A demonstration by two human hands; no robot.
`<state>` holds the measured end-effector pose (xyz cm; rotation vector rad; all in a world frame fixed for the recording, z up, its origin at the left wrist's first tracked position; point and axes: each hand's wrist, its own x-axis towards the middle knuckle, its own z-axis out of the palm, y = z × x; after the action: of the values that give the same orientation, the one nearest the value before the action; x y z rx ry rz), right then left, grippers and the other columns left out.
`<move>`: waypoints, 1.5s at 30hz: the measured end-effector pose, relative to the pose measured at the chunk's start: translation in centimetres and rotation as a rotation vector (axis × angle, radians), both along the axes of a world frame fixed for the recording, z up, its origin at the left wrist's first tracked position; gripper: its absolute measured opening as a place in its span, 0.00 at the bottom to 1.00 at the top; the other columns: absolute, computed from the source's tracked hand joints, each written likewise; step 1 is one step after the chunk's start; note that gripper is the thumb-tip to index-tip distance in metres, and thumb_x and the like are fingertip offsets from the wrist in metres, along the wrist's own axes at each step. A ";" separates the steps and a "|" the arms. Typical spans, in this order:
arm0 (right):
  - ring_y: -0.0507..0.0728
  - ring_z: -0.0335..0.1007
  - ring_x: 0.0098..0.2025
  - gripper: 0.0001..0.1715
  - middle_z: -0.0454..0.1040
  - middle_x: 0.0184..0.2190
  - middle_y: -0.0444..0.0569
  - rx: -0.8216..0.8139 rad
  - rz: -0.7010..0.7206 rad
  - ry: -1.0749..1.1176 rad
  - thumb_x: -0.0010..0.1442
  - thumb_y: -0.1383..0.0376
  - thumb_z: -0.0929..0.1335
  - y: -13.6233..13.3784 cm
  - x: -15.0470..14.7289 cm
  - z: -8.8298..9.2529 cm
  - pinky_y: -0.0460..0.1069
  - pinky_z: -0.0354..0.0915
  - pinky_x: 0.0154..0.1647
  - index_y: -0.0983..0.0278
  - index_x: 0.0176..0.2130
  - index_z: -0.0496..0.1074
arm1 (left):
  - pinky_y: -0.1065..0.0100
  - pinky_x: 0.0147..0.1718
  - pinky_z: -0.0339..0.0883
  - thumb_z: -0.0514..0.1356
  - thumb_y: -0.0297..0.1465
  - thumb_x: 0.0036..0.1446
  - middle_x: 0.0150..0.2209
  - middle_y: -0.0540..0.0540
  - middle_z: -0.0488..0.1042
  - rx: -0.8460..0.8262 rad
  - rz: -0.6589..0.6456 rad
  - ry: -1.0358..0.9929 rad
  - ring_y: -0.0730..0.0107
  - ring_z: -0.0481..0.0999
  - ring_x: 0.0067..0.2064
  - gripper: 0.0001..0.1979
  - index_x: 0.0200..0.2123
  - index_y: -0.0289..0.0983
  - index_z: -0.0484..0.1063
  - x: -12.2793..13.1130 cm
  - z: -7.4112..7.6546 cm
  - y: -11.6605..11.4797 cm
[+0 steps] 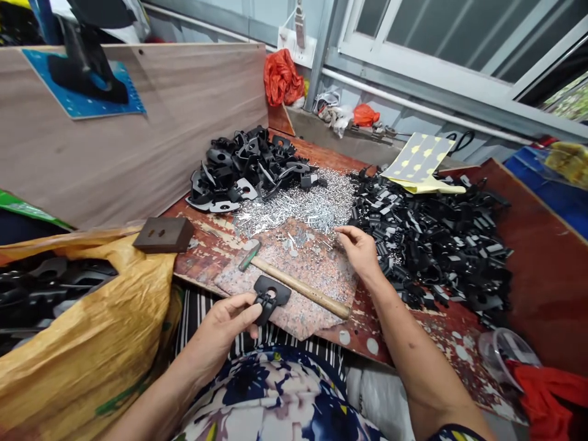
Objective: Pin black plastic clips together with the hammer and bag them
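My left hand [234,315] grips a black plastic part [275,290] with a round hole, held over the near edge of a speckled stone slab [294,321]. Across the slab lies a hammer [298,286] with a wooden handle and a greenish head. My right hand [361,250] is at the near right edge of a heap of small metal pins [303,205], thumb and forefinger pinched together. Whatever is between those fingertips is too small to make out. A few loose pins [301,237] lie on the slab's far part.
Black plastic parts [243,165] are heaped at the back left, smaller black pieces [427,239] at the right. A brown block [164,234] sits at the left edge by a yellow sack [133,318]. Patterned yellow-grey paper [420,159] tops the right heap. A clear tub [505,349] stands front right.
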<state>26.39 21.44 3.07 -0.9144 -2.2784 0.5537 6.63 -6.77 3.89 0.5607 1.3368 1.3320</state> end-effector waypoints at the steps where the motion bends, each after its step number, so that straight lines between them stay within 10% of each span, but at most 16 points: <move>1: 0.56 0.77 0.40 0.21 0.81 0.41 0.53 -0.008 -0.009 -0.001 0.70 0.63 0.59 0.1 0.3 0.1 0.51 0.71 0.42 0.65 0.50 0.77 | 0.71 0.29 0.63 0.71 0.45 0.51 0.32 0.49 0.74 0.001 0.005 -0.015 0.74 0.68 0.26 0.17 0.30 0.36 0.79 0.0 0.2 0.1; 7: 0.60 0.72 0.42 0.09 0.81 0.38 0.48 0.054 -0.012 -0.112 0.65 0.61 0.68 -2.3 1.3 2.1 0.57 0.64 0.48 0.57 0.39 0.81 | 0.73 0.25 0.66 0.72 0.46 0.49 0.30 0.50 0.72 0.000 0.017 -0.097 0.75 0.67 0.26 0.19 0.25 0.36 0.76 0.3 0.9 0.5; 18: 0.61 0.66 0.42 0.14 0.77 0.33 0.52 0.310 0.202 -0.379 0.65 0.72 0.67 -5.3 -5.9 2.9 0.57 0.58 0.46 0.62 0.29 0.77 | 0.73 0.25 0.70 0.73 0.46 0.47 0.28 0.50 0.69 -0.009 0.019 -0.100 0.74 0.68 0.27 0.19 0.26 0.35 0.76 0.5 1.2 0.5; 25: 0.56 0.74 0.45 0.04 0.77 0.40 0.45 -0.471 0.426 0.315 0.64 0.62 0.72 -13.7 -4.7 3.8 0.56 0.69 0.49 0.56 0.37 0.80 | 0.73 0.24 0.72 0.74 0.45 0.46 0.27 0.51 0.67 0.058 0.106 -0.184 0.75 0.65 0.27 0.19 0.24 0.35 0.77 1.1 1.1 1.2; 29: 0.55 0.76 0.44 0.07 0.79 0.39 0.45 -0.472 0.396 0.301 0.64 0.59 0.72 -16.4 -4.4 2.9 0.53 0.70 0.48 0.57 0.36 0.80 | 0.75 0.18 0.67 0.74 0.46 0.44 0.23 0.51 0.63 0.041 0.113 -0.118 0.75 0.63 0.25 0.22 0.19 0.35 0.74 1.3 0.7 1.6; 39: 0.61 0.70 0.40 0.14 0.80 0.31 0.57 0.262 -0.019 -0.543 0.62 0.75 0.64 -3.6 -4.0 4.2 0.59 0.56 0.53 0.67 0.34 0.79 | 0.77 0.16 0.62 0.71 0.40 0.47 0.23 0.52 0.64 0.028 0.101 0.014 0.77 0.61 0.23 0.18 0.19 0.35 0.71 0.4 0.2 0.7; 45: 0.63 0.68 0.42 0.15 0.78 0.31 0.59 0.380 0.029 -0.648 0.60 0.77 0.61 -2.2 -5.2 2.9 0.64 0.48 0.61 0.68 0.35 0.77 | 0.78 0.16 0.62 0.72 0.36 0.44 0.23 0.53 0.63 0.044 0.185 -0.114 0.78 0.60 0.23 0.14 0.20 0.35 0.72 0.4 0.9 0.8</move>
<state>21.18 19.28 6.00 -0.9562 -2.8280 -0.2104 7.05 -5.98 4.77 0.3912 1.2924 1.5244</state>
